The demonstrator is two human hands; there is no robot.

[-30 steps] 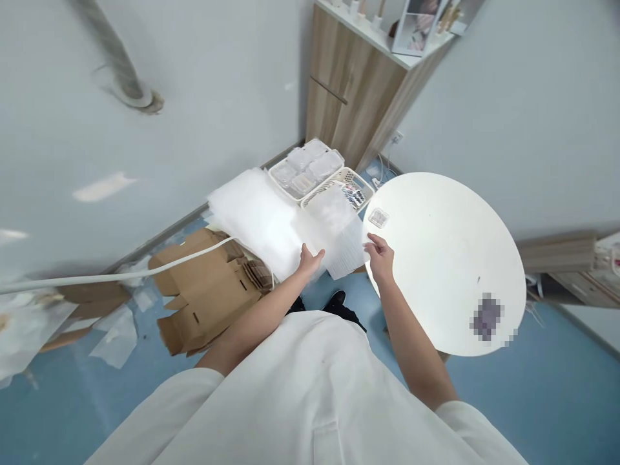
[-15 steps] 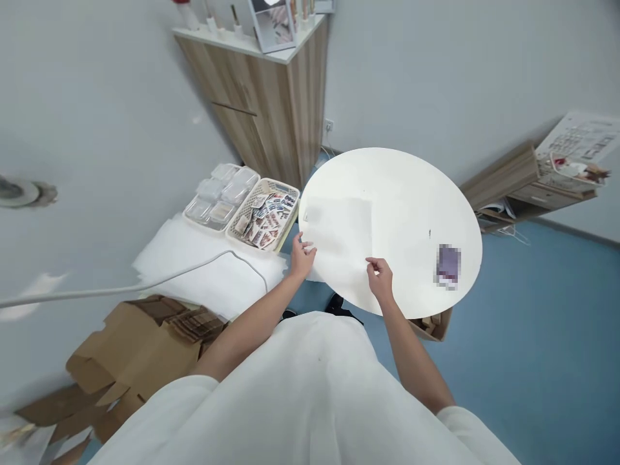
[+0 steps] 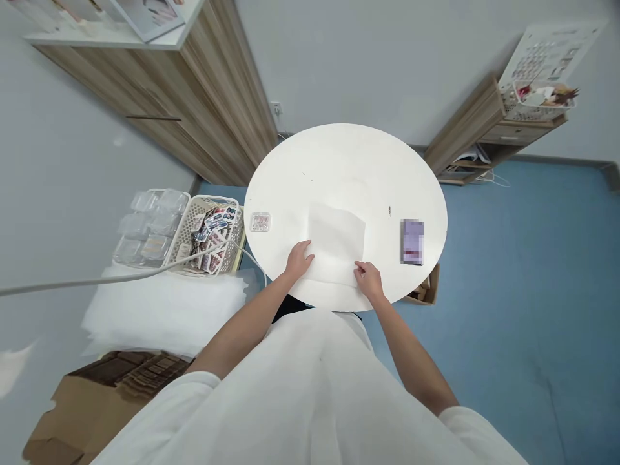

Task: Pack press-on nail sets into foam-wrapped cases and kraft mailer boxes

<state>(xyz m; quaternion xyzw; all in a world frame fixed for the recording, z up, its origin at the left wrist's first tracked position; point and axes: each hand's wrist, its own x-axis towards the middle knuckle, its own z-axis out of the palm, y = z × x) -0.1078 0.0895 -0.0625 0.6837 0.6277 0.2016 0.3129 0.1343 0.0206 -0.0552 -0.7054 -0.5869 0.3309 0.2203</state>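
A thin white sheet (image 3: pixel 336 236), which looks like packing foam, lies on the round white table (image 3: pixel 349 152) close to its front edge. My right hand (image 3: pixel 369 281) pinches the sheet's near right corner between thumb and fingers. At the sheet's left edge, my left hand (image 3: pixel 298 259) rests with thumb and fingers apart; whether it touches the sheet is hard to see. To the left on the table sits a small clear plastic box (image 3: pixel 260 222) with pinkish pieces inside. A purple pixelated item (image 3: pixel 412 242) lies toward the right.
Left of the table are a white basket of printed packets (image 3: pixel 213 232), a tray of clear boxes (image 3: pixel 152 223) and a stack of white sheets (image 3: pixel 165 307). A grey cable (image 3: pixel 121 279) crosses in front of them. Flattened cardboard (image 3: pixel 87 413) lies lower left. A wooden cabinet (image 3: pixel 159 110) stands behind.
The sheet and both hands have moved right across the table, relative to its left edge. The small clear box now shows uncovered. The view has shifted with my head.
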